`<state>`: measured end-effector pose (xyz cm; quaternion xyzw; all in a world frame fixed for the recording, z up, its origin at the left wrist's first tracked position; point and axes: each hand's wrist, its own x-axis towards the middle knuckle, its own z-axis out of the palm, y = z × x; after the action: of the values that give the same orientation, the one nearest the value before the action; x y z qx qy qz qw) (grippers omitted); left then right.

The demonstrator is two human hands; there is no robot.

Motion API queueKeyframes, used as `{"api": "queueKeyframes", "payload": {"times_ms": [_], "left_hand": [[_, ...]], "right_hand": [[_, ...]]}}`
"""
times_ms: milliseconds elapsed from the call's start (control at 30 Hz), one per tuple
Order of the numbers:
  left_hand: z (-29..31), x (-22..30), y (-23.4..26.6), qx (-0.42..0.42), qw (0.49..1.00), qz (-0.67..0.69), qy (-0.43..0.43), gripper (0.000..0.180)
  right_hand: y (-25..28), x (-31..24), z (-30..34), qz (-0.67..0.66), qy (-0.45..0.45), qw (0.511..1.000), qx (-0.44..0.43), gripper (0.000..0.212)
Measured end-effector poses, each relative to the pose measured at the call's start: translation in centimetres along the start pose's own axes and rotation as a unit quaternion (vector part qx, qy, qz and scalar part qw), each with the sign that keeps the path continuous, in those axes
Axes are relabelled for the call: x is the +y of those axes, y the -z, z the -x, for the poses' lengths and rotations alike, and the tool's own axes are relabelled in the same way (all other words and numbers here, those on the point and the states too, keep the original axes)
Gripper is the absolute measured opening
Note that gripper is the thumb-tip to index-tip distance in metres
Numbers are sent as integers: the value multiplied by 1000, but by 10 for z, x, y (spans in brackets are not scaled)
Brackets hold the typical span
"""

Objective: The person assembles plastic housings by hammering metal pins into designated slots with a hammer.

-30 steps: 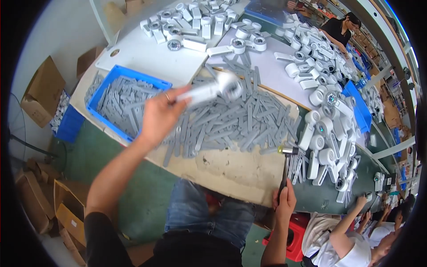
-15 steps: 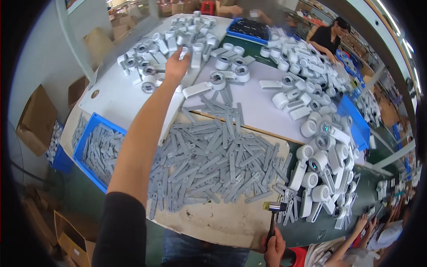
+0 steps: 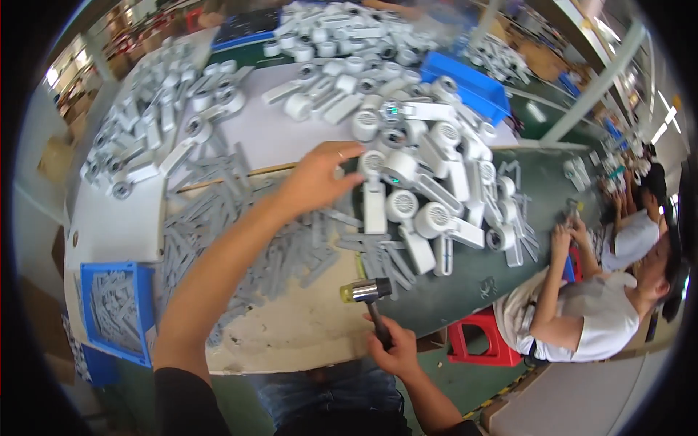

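My left hand [image 3: 320,179] reaches over the table's middle with its thumb and fingers apart. Its fingertips are at the edge of a white handheld fan [image 3: 374,207] with a round grille head, and I see nothing held between them. Close to the table's front edge, my right hand [image 3: 396,349] is closed round the dark handle of a small mallet [image 3: 369,290]. The mallet's head is metal with a yellow face on its left end. Flat grey plastic strips [image 3: 287,254] lie in a loose heap under my left forearm.
More white fans [image 3: 349,29] are piled at the back, and others [image 3: 149,109] at the far left. A blue bin [image 3: 149,312] of grey strips stands at the left edge; an empty blue tray [image 3: 469,87] lies at the back right. A person sits on a red stool [image 3: 480,338] at the right.
My view has turned to the right. My left hand has come from the far left fan pile to the fans at the right. My right hand still holds the mallet.
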<state>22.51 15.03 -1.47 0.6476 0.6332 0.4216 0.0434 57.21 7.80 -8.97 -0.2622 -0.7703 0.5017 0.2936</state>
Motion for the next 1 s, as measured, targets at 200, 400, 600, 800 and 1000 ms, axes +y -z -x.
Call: {"api": "queueKeyframes", "payload": {"times_ms": [200, 400, 600, 800, 1000], "left_hand": [[-49, 26, -57, -103, 988, -76, -85, 67], [-20, 63, 2, -79, 996, -8, -45, 48], [126, 115, 72, -28, 939, 104, 327, 39], [208, 121, 64, -118, 799, 258, 529, 49], [236, 132, 51, -3, 923, -105, 369, 37]], "right_hand": [[-5, -8, 4, -22, -2, 1000, 7, 38], [-1, 5, 8, -46, 4, 999, -2, 46], [3, -7, 0, -108, -34, 993, 25, 73], [3, -25, -17, -23, -11, 996, -90, 67], [2, -37, -25, 33, -129, 980, -150, 45]]}}
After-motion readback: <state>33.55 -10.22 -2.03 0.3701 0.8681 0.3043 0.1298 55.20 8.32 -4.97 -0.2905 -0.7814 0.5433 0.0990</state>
